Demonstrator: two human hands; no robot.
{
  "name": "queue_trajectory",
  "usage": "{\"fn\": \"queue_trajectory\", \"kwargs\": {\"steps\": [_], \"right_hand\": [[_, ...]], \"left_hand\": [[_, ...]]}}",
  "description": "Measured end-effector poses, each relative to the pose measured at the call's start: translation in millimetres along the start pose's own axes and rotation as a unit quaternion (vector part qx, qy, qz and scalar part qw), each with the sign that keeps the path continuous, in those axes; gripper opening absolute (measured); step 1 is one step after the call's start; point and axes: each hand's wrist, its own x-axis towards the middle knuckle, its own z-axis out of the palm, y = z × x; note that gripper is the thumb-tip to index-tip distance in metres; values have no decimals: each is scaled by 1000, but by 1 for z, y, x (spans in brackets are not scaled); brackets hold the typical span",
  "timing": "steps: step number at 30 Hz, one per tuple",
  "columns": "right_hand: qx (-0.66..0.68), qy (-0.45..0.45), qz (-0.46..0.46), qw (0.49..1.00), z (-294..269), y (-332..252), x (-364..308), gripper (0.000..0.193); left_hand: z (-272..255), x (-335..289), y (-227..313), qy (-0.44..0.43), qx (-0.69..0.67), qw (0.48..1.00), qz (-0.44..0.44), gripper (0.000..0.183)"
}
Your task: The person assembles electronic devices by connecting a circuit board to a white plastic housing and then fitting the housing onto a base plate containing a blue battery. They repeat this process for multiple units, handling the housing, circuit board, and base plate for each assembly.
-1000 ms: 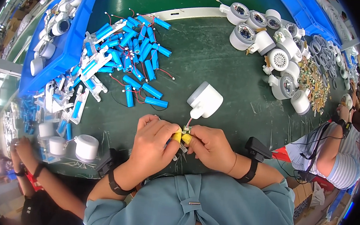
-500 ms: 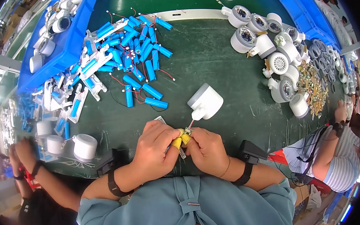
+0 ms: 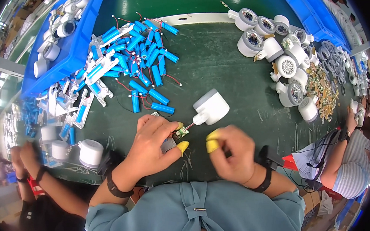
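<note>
My left hand (image 3: 152, 143) has yellow covers on its thumb and index finger. Between those two fingers it holds a small green circuit board (image 3: 182, 133). A thin reddish wire runs from the board to a white round housing with a grey rim (image 3: 212, 107), which lies tilted on the table just beyond. Under the left palm a greyish flat piece (image 3: 168, 145) shows in part. My right hand (image 3: 231, 154), somewhat blurred, is raised to the right, apart from the board. Its yellow-covered thumb and index tips are pinched together, with nothing visible in them.
Blue battery cells with wires (image 3: 144, 54) lie heaped at the far left, beside white plastic brackets (image 3: 101, 70) and a blue bin (image 3: 62, 60). White housings (image 3: 286, 65) and small circuit boards (image 3: 321, 90) are piled at the right. Co-workers' arms (image 3: 49, 185) show at both sides.
My right hand has come away from the circuit board and moved right. My left hand keeps the board, its thumb and index finger now wider apart around it.
</note>
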Motion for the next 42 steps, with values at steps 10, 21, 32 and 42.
{"fn": "queue_trajectory", "kwargs": {"steps": [10,21,32,42], "right_hand": [[-84,-111,126,982,-21,21,54,68],[23,-132,57,989,-30,25,35,75],[1,-141,1,990,-37,15,10,92],[-40,-143,-94,984,-30,15,12,82]], "left_hand": [[6,1,-2,26,72,997,4,33],[7,2,2,3,66,997,49,31],[10,3,14,-47,130,987,86,29],[-1,0,18,-62,136,987,61,28]]}}
